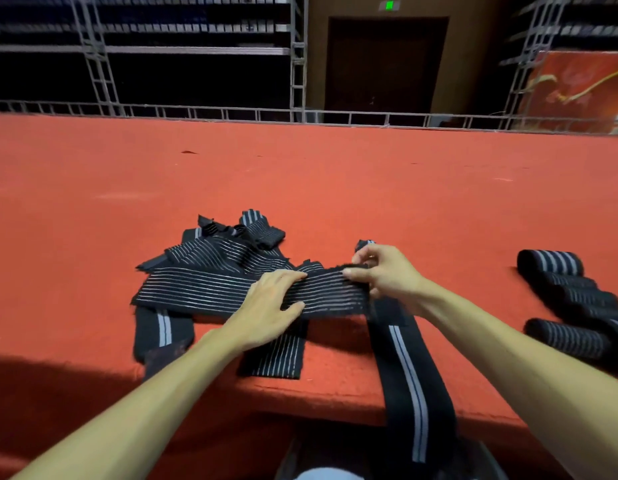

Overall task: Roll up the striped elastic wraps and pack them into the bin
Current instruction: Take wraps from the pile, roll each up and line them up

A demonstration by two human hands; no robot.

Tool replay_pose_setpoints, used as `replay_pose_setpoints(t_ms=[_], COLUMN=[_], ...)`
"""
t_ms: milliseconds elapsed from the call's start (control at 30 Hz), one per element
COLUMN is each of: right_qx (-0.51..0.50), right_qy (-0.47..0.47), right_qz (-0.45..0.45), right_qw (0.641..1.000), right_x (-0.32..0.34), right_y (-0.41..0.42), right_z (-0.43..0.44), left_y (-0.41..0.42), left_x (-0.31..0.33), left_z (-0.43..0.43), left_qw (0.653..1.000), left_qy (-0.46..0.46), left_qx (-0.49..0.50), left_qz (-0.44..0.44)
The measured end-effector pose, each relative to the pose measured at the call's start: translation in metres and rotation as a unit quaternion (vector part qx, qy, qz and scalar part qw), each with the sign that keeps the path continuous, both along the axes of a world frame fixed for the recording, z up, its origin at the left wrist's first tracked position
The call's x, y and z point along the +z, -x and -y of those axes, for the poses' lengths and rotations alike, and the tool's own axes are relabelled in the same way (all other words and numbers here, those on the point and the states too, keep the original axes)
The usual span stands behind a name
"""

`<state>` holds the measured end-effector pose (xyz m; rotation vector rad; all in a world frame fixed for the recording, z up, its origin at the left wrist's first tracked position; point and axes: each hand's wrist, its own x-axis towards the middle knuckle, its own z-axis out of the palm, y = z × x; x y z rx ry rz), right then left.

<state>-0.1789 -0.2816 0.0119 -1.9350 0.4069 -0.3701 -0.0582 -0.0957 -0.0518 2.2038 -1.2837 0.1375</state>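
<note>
**Both hands on one striped wrap at the centre of the frame**

A striped wrap [328, 292], black with thin pale lines, lies stretched left to right across the red carpeted surface [300, 174], just below the middle of the frame. The left hand [271, 306] rests on it with fingers straight and spread, pressing the band flat and curling round nothing. The right hand [383, 271], just right of centre, pinches the wrap's right end between thumb and bent fingers, where the fabric is bunched up.

The wrap's left part lies over a loose heap of wraps [217, 258] that reaches towards the upper left of centre. A broad-striped wrap [411, 375] runs from under the right hand down over the near edge of the surface into the lower right of the frame. Another broad-striped band [162, 334] lies at the lower left of the heap.

At the right edge of the frame a cluster of rolled wraps [574, 299] lies on the surface, well apart from the hands.
</note>
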Motion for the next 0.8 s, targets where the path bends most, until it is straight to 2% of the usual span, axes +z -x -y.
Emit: replay_pose_setpoints(t_ms=[67,167,267,333,433,600,667,800], right_qx=[-0.02,-0.03,-0.044,-0.029,-0.009,-0.134,-0.17,-0.226], right_qy=[-0.091,-0.218,-0.272,-0.283,-0.244,-0.133,-0.097,-0.02], right_qz=[0.055,0.134,0.182,0.192,0.218,0.283,0.305,0.324], right_qw=[0.994,0.966,0.944,0.939,0.945,0.94,0.932,0.918], right_x=[0.015,0.034,0.051,0.062,0.073,0.095,0.106,0.127], right_y=[0.011,0.031,0.049,0.062,0.081,0.096,0.099,0.107], right_z=[0.008,0.019,0.029,0.033,0.041,0.05,0.055,0.062], left_y=[0.008,0.028,0.045,0.056,0.069,0.082,0.091,0.118], left_x=[0.007,0.018,0.022,0.024,0.03,0.055,0.075,0.114], left_z=[0.01,0.026,0.044,0.056,0.07,0.079,0.085,0.103], left_qw=[1.0,0.998,0.997,0.994,0.988,0.967,0.958,0.95], left_qy=[0.005,0.018,0.02,0.073,0.141,0.24,0.265,0.223], left_qx=[-0.012,-0.048,-0.073,-0.069,-0.026,-0.002,-0.026,-0.116], left_qz=[-0.002,-0.039,-0.029,-0.033,-0.062,-0.082,-0.103,-0.188])
